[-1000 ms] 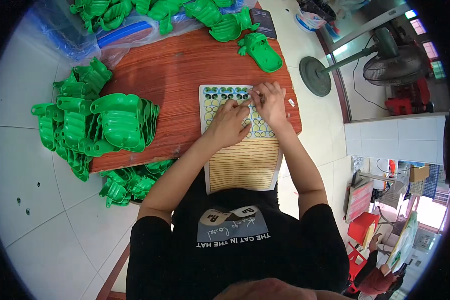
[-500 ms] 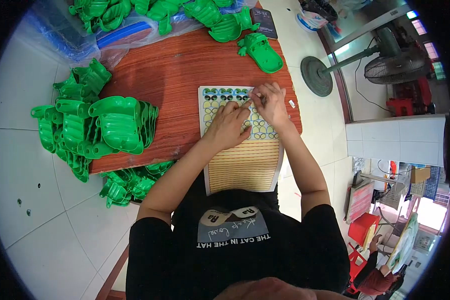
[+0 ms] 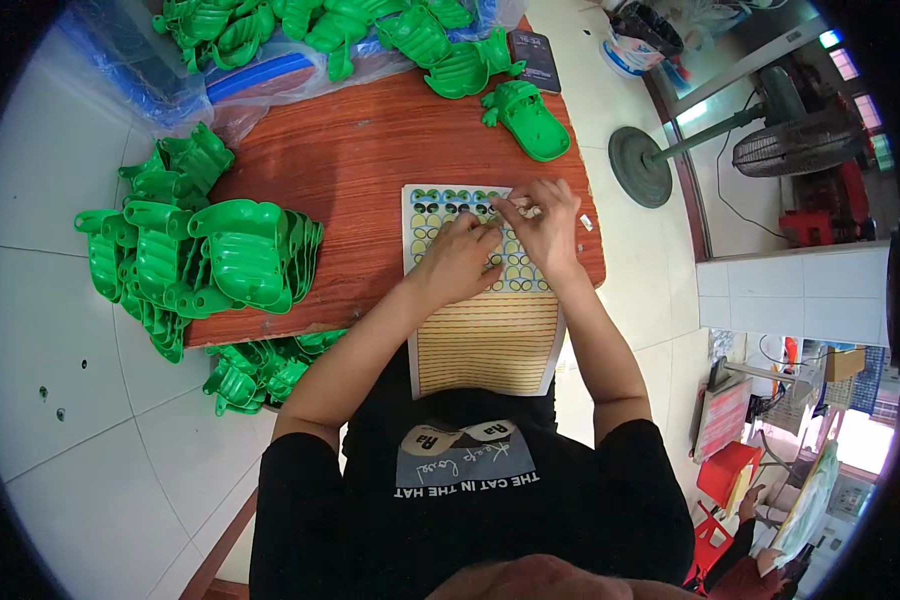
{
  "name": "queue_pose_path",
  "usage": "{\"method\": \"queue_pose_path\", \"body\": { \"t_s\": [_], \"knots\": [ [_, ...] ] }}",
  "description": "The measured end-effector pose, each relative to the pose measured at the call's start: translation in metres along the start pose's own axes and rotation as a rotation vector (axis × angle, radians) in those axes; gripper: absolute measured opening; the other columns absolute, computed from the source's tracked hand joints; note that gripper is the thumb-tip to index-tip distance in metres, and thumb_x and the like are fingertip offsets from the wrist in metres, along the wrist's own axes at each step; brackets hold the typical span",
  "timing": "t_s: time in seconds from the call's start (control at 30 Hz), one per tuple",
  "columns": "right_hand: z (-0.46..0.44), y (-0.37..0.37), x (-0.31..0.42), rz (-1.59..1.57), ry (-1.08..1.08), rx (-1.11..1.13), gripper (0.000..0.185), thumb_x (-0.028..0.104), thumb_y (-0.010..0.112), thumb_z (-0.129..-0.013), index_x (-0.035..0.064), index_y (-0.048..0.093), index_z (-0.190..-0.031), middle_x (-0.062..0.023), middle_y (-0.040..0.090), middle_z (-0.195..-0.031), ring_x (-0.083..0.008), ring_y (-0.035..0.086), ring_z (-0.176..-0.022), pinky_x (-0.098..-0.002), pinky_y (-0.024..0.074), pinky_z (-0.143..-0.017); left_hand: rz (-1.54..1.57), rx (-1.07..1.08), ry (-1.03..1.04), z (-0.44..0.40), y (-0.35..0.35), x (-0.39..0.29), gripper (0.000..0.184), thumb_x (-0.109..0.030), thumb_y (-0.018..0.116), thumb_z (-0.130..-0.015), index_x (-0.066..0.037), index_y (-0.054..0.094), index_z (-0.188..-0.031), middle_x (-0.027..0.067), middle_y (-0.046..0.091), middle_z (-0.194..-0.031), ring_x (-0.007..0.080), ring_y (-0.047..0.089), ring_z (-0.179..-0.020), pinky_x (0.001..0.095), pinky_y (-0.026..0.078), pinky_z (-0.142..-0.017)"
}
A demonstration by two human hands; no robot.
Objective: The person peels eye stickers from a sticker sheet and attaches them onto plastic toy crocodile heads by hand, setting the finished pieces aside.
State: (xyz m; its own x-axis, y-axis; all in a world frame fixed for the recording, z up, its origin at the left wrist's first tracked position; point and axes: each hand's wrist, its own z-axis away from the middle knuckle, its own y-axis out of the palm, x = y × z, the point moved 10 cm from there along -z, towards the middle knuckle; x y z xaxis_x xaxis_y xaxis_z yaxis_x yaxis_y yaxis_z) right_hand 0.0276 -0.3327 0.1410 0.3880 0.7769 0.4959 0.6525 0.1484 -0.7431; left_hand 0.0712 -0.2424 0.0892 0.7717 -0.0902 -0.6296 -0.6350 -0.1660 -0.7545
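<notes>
Pale tiled floor is surrounding a reddish-brown wood-grain worktop, with a dark standing fan standing to the right. Nested green plastic shoe uppers are sitting at the worktop's left edge. A white-edged sheet of printed eye shapes and yellow striped backing is lying partly on the worktop, reaching over the lap. Both forearms are angling inward. The left hand is pressing on the sheet, fingers bent; the right hand is curling, fingertips together, its grasp unclear.
</notes>
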Motion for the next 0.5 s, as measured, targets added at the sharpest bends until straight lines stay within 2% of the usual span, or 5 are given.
{"method": "queue_pose_path", "body": {
  "t_s": [0.13,0.2,0.27,0.37,0.5],
  "knots": [
    [0.009,-0.043,-0.009,-0.189,0.094,-0.208,0.023,0.011,0.083,-0.065,0.0084,0.061,-0.071,-0.0012,0.061,-0.071,-0.0184,0.054,-0.074,-0.0310,0.0409,-0.067,0.132,-0.076,-0.265,-0.031,-0.050,0.030,0.017,-0.015,0.062,-0.080,0.000,0.059,-0.089,0.0140,0.059,-0.113,0.0335,0.049,-0.104,0.0422,0.043,-0.086],
    [0.022,-0.047,-0.023,-0.352,0.245,-0.208,0.022,0.009,0.082,-0.066,0.0077,0.060,-0.071,-0.0002,0.060,-0.071,-0.0160,0.054,-0.074,-0.0316,0.0416,-0.068,-0.206,-0.462,-0.121,-0.056,-0.087,0.052,0.024,-0.011,0.058,-0.080,-0.004,0.061,-0.102,0.0106,0.060,-0.105,0.0326,0.049,-0.107,0.0440,0.041,-0.086],
    [0.035,-0.054,-0.024,-0.439,0.324,-0.219,0.019,0.005,0.079,-0.070,0.0067,0.060,-0.072,0.0013,0.059,-0.069,-0.0120,0.052,-0.072,-0.0303,0.0415,-0.070,-0.675,-0.789,-0.176,-0.067,-0.114,0.061,0.029,-0.010,0.054,-0.081,-0.005,0.060,-0.108,0.0100,0.057,-0.110,0.0321,0.046,-0.112,0.0478,0.038,-0.090],
    [0.055,-0.049,-0.025,-0.444,0.166,-0.119,0.019,0.002,0.075,-0.075,0.0043,0.058,-0.081,-0.0011,0.054,-0.076,-0.0078,0.050,-0.068,-0.0222,0.0422,-0.067,-0.846,-0.830,-0.188,-0.093,-0.123,0.084,0.027,-0.004,0.053,-0.078,-0.005,0.064,-0.102,0.0092,0.053,-0.117,0.0311,0.042,-0.115,0.0473,0.037,-0.093],
    [0.080,-0.050,-0.036,-0.469,0.261,-0.068,0.018,0.001,0.074,-0.077,0.0041,0.057,-0.082,-0.0017,0.055,-0.077,-0.0072,0.050,-0.069,-0.0214,0.0425,-0.065,-0.681,-0.422,-0.382,-0.120,-0.105,0.133,0.018,-0.008,0.055,-0.079,-0.006,0.068,-0.092,0.0088,0.054,-0.113,0.0297,0.045,-0.110,0.0436,0.036,-0.092]
  ]
}}
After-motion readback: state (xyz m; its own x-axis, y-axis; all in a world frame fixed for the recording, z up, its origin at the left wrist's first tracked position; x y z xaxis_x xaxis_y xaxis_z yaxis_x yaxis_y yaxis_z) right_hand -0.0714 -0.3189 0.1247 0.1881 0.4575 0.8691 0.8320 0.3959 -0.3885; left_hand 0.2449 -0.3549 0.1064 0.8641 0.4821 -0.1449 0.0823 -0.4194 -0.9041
